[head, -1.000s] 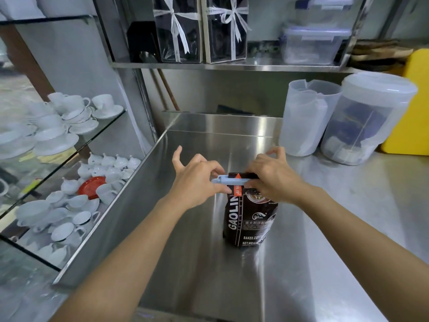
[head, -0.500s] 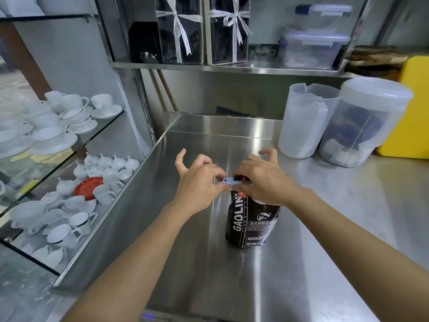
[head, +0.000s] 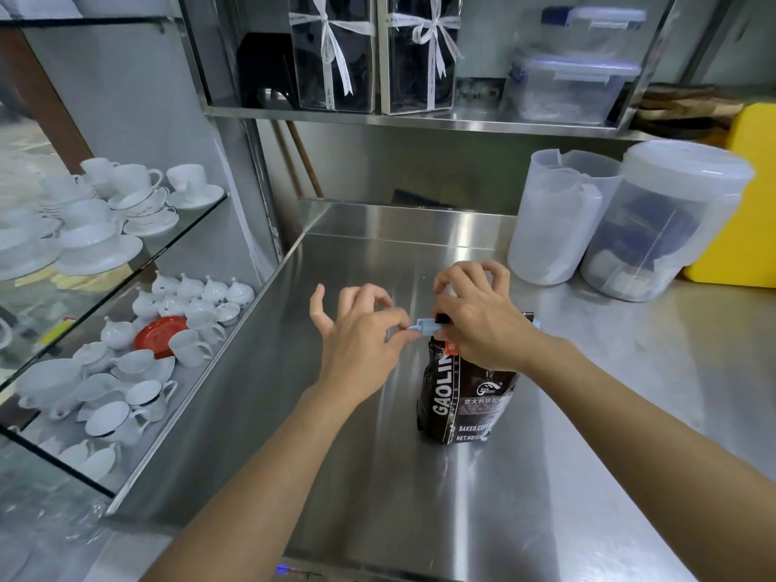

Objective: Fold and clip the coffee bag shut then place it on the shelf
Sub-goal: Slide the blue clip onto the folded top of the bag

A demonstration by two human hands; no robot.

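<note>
Your left fingers [head: 399, 336] are pinching the free end of the pale blue clip [head: 424, 326], thumb and forefinger closed on it while the other fingers are fanning open above. Your right hand [head: 483, 325] is curling over the folded top of the coffee bag [head: 462, 396], fingers closed down on the fold and on the clip's far side; whether the clip is fully snapped is hidden under that hand. The bag is standing upright on the steel table [head: 420, 497], near the middle, well apart from the two clear plastic jugs [head: 558, 220] at the back right.

You are looking at a soft foil pouch that is likely fairly heavy with beans, so it will probably slump if lifted by one corner. The printed film looks slick. Taking it around the body just below the clip, or with a palm under the base, seems the safer hold; pulling on the clip alone could slide it off the fold.

The shelf [head: 420, 119] above is already carrying ribboned boxes [head: 336, 56] and lidded tubs [head: 571, 86], so free room there is looking tight.
</note>
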